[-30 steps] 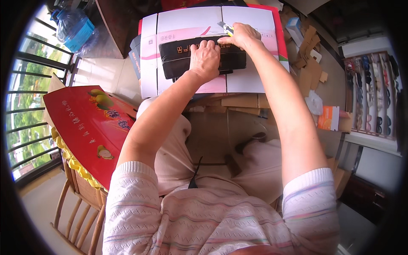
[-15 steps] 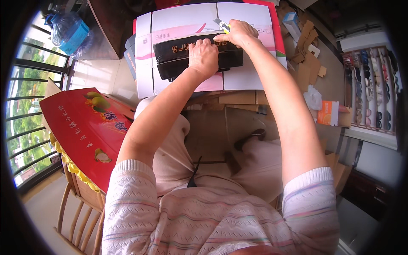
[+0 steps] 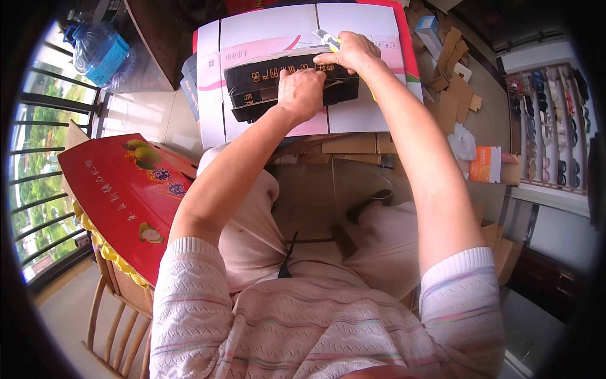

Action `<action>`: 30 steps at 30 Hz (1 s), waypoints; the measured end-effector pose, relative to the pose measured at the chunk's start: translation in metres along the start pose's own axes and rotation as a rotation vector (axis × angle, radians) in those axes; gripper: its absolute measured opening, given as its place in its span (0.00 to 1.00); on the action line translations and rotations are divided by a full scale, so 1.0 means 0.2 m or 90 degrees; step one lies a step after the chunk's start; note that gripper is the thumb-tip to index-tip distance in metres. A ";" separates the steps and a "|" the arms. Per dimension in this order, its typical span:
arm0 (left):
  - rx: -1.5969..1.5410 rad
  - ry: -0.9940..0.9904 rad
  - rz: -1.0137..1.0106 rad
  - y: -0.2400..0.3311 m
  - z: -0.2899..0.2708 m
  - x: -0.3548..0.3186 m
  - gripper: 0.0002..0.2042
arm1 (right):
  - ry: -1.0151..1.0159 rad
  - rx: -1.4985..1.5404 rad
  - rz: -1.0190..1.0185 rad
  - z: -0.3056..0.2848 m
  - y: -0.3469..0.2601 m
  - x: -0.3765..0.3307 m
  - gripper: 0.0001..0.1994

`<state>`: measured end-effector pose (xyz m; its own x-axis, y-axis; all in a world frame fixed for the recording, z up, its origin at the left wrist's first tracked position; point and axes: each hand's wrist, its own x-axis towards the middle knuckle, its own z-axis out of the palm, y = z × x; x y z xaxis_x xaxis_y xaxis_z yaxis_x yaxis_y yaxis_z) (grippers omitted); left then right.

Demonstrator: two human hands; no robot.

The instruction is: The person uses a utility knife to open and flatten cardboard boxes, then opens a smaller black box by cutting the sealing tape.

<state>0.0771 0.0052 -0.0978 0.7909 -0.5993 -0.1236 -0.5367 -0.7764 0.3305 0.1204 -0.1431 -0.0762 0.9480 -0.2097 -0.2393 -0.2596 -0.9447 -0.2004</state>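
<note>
A black cardboard box (image 3: 255, 88) with orange printing lies on a flat white and pink carton (image 3: 366, 117) in front of me. My left hand (image 3: 303, 93) is closed on the box near its middle, fingers bent over a lengthwise fold or seam. At the right end, my right hand (image 3: 355, 52) grips a utility knife (image 3: 327, 40) with a white and yellow handle. Its tip points up and left, away from the box. My right thumb lies along the box's far edge. The fingertips of my left hand are partly hidden.
A red printed carton panel (image 3: 120, 202) leans by a wooden chair (image 3: 110, 328) on the left. A large water bottle (image 3: 98, 57) stands at the far left. Cardboard scraps (image 3: 457, 101) litter the floor at the right, near a rack of glasses (image 3: 555, 126).
The black box has tilted, and its near side shows more at the left end. My left fingers have bent further over the seam. The knife stays in my right hand.
</note>
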 end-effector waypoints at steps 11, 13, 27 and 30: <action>-0.053 0.037 -0.008 -0.09 -0.02 0.04 0.10 | -0.146 0.175 -0.074 -0.12 0.12 -0.11 0.30; -0.050 0.068 0.011 -0.10 0.01 0.05 0.12 | -0.031 0.018 -0.237 -0.12 0.21 -0.13 0.23; -0.065 0.046 0.005 -0.12 0.02 0.07 0.12 | -0.145 -0.389 -0.319 -0.19 0.00 -0.21 0.08; -0.053 0.052 0.012 -0.12 0.01 0.06 0.12 | -0.100 -0.418 -0.305 -0.17 0.00 -0.20 0.08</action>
<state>0.0994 0.0156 -0.1100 0.8036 -0.5938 -0.0409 -0.5286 -0.7437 0.4093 0.0892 -0.1439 -0.0354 0.8792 0.2447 -0.4088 0.3727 -0.8878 0.2700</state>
